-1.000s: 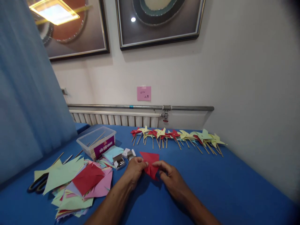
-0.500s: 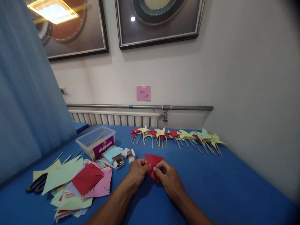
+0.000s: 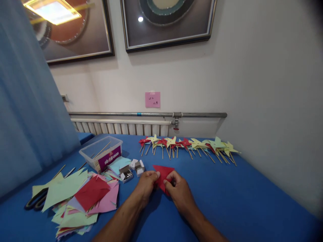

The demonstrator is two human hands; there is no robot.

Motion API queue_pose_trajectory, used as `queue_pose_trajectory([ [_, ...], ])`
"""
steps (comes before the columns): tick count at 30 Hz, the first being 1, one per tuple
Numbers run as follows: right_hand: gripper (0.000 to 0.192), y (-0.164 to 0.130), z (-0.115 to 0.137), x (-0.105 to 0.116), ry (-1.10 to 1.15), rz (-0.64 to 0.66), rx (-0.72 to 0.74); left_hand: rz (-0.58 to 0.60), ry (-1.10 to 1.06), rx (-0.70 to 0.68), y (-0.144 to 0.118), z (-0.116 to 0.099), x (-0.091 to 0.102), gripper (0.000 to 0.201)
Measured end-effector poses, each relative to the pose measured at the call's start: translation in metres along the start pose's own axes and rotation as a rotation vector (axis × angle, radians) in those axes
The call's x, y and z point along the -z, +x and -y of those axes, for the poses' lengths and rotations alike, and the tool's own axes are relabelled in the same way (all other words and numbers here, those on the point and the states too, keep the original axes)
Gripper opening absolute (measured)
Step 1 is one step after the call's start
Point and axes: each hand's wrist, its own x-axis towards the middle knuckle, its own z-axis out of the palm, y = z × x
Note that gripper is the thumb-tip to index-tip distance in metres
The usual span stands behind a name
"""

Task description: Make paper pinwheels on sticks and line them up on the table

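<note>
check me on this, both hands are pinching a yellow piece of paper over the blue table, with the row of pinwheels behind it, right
Not quite. The head view shows the left hand and the right hand pinching a red piece of paper, not a yellow one. The rest holds: it is over the blue table, with the row of pinwheels behind it.

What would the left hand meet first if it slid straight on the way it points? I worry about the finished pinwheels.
Past the red paper it pinches, the left hand likely crosses bare blue table, then meets the pinwheel row; depth is unclear.
</note>
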Motion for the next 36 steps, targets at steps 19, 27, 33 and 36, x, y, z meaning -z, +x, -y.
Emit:
queue_pose_trajectory([
  [19,0.026,0.015,-0.003,0.016,0.222,-0.125,-0.026,-0.029,0.262,-0.065,0.007,0.008,0.003,0.026],
  [27,0.014,0.004,0.009,0.021,-0.081,-0.095,0.27,-0.077,0.324,-0.047,0.003,0.004,0.0,0.021],
  [33,0.013,-0.005,0.018,0.022,-0.312,-0.076,0.432,-0.119,0.441,-0.1,0.003,0.003,0.0,0.018],
  [36,0.011,-0.002,0.015,0.024,-0.389,-0.098,0.441,-0.127,0.559,-0.118,0.001,0.001,-0.001,0.016],
])
